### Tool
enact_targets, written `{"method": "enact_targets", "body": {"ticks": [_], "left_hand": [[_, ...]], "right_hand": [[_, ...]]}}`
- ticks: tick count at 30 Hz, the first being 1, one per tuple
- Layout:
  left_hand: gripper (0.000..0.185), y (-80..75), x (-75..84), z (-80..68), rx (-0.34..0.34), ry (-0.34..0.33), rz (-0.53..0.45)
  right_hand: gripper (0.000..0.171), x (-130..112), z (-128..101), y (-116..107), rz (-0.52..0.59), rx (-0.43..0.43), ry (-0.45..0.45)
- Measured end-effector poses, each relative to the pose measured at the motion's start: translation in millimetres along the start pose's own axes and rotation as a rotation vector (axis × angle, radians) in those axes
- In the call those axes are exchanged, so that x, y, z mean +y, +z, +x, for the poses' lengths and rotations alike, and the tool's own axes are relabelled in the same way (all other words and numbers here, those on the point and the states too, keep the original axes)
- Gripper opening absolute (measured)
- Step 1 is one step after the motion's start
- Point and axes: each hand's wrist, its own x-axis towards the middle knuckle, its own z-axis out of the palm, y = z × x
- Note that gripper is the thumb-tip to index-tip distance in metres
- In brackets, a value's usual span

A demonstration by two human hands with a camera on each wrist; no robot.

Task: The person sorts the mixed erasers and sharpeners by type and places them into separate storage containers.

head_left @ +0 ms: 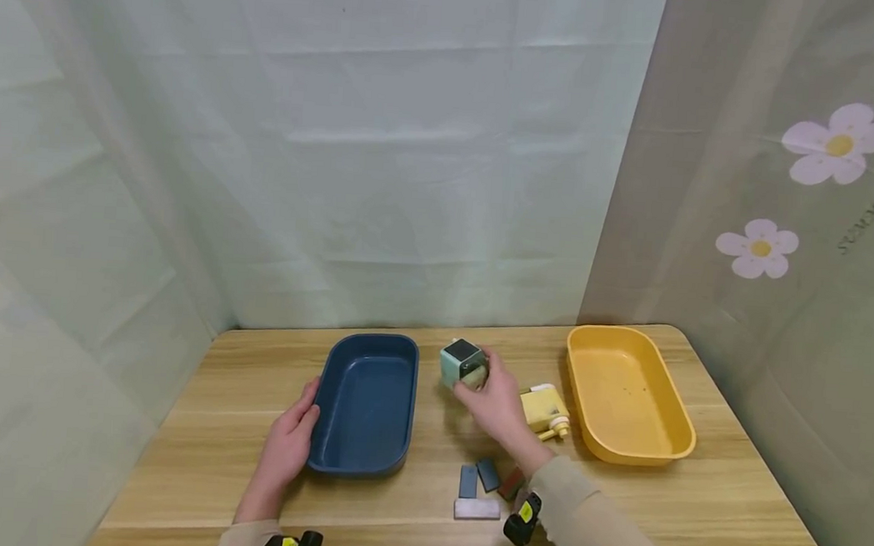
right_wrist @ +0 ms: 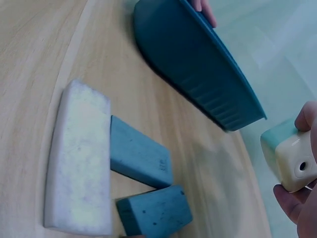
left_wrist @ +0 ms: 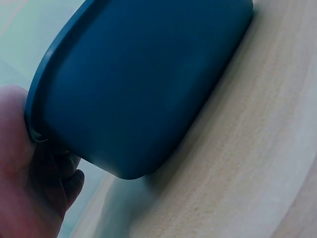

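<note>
Right hand (head_left: pixel 500 406) up, and it had the box (head_left: pixel 464 365) pinched, thumb and fingers on opposite sides! Teal wall, dark top, a small hole in the cream face, and the whole thing hung above the table (head_left: pixel 194 442), near the right rim of the blue tub (head_left: pixel 364 406), level with its far half. Over on the left, the left hand (head_left: pixel 291 439) gripped the tub's left rim; whether the base sat flat all round, the views couldn't quite tell.

Now the danger! Those smooth-looking sides could have slid out of a fingertip hold, and a loose pinch would have meant a drop. A low pass leftward could have clipped the tub's rim, while a hard tug by the left hand could have tipped or skidded it.

And what a crowd below! Two blue blocks (head_left: pixel 468 481) lay by the white block (head_left: pixel 477 509), the red block (head_left: pixel 512 483) just right of them, with the wrist camera (head_left: pixel 521 522) right beside it: one dip of the forearm might have scattered the lot. Behind the wrist, the yellow gadget (head_left: pixel 541 406) risked a nudge toward the yellow tub (head_left: pixel 628 393) on the far right.
</note>
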Motion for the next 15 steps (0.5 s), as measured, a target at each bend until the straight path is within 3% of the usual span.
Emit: {"method": "enact_targets", "body": {"ticks": [15], "left_hand": [[0.054, 0.4, 0.3, 0.3, 0.007, 0.013, 0.015]], "right_hand": [[0.076, -24, 0, -8, 0.018, 0.009, -0.068]]}}
